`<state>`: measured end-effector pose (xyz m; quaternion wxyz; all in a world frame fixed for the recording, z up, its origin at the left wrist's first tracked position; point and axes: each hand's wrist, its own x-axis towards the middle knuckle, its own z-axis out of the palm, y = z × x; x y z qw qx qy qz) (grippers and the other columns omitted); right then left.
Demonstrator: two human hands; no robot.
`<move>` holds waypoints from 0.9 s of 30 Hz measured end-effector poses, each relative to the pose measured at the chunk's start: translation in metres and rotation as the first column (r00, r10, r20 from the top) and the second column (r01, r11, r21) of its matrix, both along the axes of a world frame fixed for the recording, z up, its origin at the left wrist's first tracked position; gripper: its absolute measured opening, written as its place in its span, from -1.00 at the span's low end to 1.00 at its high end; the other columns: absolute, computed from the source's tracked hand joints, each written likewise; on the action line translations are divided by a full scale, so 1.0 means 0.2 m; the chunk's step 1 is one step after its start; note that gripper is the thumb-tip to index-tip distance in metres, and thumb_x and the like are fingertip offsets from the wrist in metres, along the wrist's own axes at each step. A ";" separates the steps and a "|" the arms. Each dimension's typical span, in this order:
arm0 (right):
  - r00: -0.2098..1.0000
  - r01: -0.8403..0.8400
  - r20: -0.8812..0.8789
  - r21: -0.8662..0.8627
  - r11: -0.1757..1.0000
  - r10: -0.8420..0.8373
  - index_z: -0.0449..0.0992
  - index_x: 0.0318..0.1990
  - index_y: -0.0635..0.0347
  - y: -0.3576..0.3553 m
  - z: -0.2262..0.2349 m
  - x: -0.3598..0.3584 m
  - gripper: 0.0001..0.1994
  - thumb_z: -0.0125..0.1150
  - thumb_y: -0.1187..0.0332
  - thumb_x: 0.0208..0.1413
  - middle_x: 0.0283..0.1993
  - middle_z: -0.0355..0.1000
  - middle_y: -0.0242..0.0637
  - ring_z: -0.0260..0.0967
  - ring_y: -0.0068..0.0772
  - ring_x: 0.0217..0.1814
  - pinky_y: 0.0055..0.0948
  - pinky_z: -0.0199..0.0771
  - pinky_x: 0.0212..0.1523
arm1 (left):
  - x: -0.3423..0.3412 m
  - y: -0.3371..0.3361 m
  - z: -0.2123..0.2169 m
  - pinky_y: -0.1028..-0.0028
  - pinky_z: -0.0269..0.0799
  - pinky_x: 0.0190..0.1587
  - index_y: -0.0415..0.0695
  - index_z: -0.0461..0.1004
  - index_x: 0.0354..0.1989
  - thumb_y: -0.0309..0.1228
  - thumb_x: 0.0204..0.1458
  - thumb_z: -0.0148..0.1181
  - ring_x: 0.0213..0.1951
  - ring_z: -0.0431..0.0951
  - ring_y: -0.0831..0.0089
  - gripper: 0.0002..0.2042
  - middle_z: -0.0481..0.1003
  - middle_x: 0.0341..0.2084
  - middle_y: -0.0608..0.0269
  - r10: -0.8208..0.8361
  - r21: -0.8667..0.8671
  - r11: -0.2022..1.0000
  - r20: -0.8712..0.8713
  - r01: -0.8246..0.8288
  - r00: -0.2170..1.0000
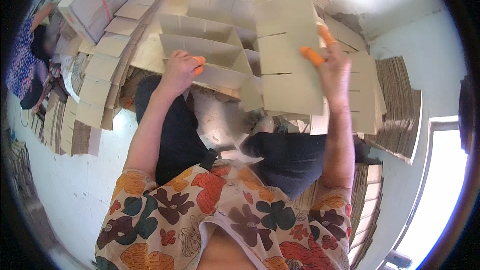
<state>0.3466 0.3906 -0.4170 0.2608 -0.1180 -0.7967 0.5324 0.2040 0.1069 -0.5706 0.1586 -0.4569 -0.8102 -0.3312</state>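
Note:
My right hand (334, 65), with orange finger covers, grips the right edge of a long slotted cardboard strip (289, 65). The strip stands up in front of me, its slots running in from the side. To its left is a partly assembled cardboard divider (210, 47) whose crossed strips form open cells. My left hand (179, 72), also with orange covers, has its fingers curled at the divider's near left edge and appears to pinch it. The held strip hides the divider's right part.
Stacks of slotted cardboard (112, 52) line the left side, and more cardboard stacks (397, 100) stand at the right wall. A large box with a red strap (92, 2) sits at the far left, beside another person (25, 65). Flat cardboard (220, 2) is piled behind the divider.

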 end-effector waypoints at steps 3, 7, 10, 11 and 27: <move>0.988 -0.051 0.154 0.462 0.886 -0.023 0.35 0.08 0.37 -0.22 -0.06 -0.15 -0.52 0.24 0.60 -0.07 -0.35 0.48 0.02 0.36 -0.52 -0.49 -0.54 0.44 -0.34 | -0.01 0.00 -0.04 0.31 0.29 -0.21 -0.12 0.51 -0.42 -0.50 -0.18 0.21 -0.42 0.44 0.23 -0.89 0.47 -0.59 0.16 -0.016 0.002 1.000 0.037 0.016 0.999; 0.989 -0.135 0.116 0.457 0.879 0.091 0.32 0.10 0.44 -0.33 -0.16 -0.31 -0.48 0.28 0.59 -0.08 -0.32 0.52 -0.26 0.24 -0.70 -0.44 -0.65 0.36 -0.36 | 0.00 0.01 -0.03 0.34 0.29 -0.25 -0.11 0.49 -0.47 -0.52 -0.19 0.18 -0.45 0.42 0.22 -0.92 0.42 -0.64 0.17 -0.041 0.044 0.998 0.061 0.038 0.997; 0.985 -0.158 0.147 0.505 0.849 0.095 0.34 0.08 0.43 -0.37 -0.19 -0.39 -0.50 0.27 0.58 -0.10 -0.33 0.49 -0.08 0.34 -0.45 -0.38 -0.52 0.39 -0.34 | 0.01 0.01 -0.02 0.34 0.28 -0.28 -0.11 0.46 -0.50 -0.54 -0.21 0.17 -0.45 0.40 0.22 -0.93 0.39 -0.66 0.17 -0.038 0.044 0.998 0.068 0.035 0.997; 0.984 -0.164 0.143 0.500 0.850 0.106 0.35 0.05 0.42 -0.36 -0.20 -0.41 -0.51 0.28 0.56 -0.12 -0.35 0.44 0.06 0.41 -0.21 -0.36 -0.40 0.41 -0.35 | 0.01 0.01 -0.02 0.33 0.28 -0.29 -0.11 0.45 -0.51 -0.54 -0.21 0.16 -0.45 0.40 0.22 -0.93 0.38 -0.66 0.17 -0.037 0.042 0.999 0.065 0.034 0.997; 0.921 -0.341 0.345 0.488 0.803 0.182 0.37 0.04 0.36 -0.43 -0.24 -0.53 -0.56 0.23 0.57 -0.08 -0.34 0.44 0.08 0.39 -0.34 -0.36 -0.36 0.39 -0.26 | -0.03 0.03 -0.06 0.29 0.28 -0.33 -0.13 0.42 -0.56 -0.58 -0.24 0.12 -0.44 0.40 0.16 -0.94 0.38 -0.67 0.12 -0.050 0.083 0.996 0.080 0.043 0.996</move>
